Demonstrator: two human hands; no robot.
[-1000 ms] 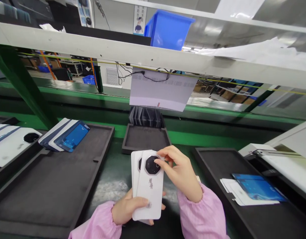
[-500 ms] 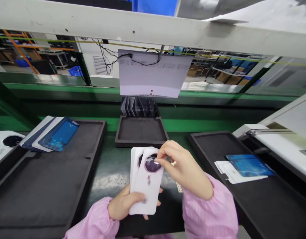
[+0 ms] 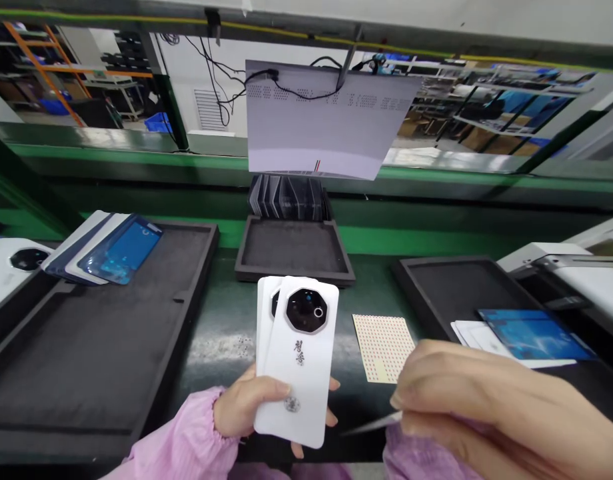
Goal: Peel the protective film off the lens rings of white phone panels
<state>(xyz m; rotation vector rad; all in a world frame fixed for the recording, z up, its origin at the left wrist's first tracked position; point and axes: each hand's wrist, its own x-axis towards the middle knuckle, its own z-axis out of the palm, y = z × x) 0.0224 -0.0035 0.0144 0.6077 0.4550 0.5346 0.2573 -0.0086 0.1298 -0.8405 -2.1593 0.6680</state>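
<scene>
My left hand (image 3: 249,410) grips a small fanned stack of white phone back covers (image 3: 296,360), held upright over the green bench. The front cover shows a black octagonal camera ring near its top and dark lettering below it. My right hand (image 3: 486,413) is close to the camera at the lower right, fingers pinched on a thin pointed sliver (image 3: 371,425) that looks like clear film. A perforated sticker sheet (image 3: 384,347) lies on the bench between the covers and my right hand.
A large black foam tray (image 3: 111,373) at left carries blue-filmed covers (image 3: 119,253) at its far corner. A small black tray (image 3: 294,257) with upright dark sheets sits at the back centre. A right tray (image 3: 446,287) holds more filmed covers (image 3: 531,333). A white panel (image 3: 326,127) hangs overhead.
My right hand left the front cover's camera ring and pulled back toward me at lower right, now pinching a thin sliver. The ring is uncovered, and the view tilted down.
</scene>
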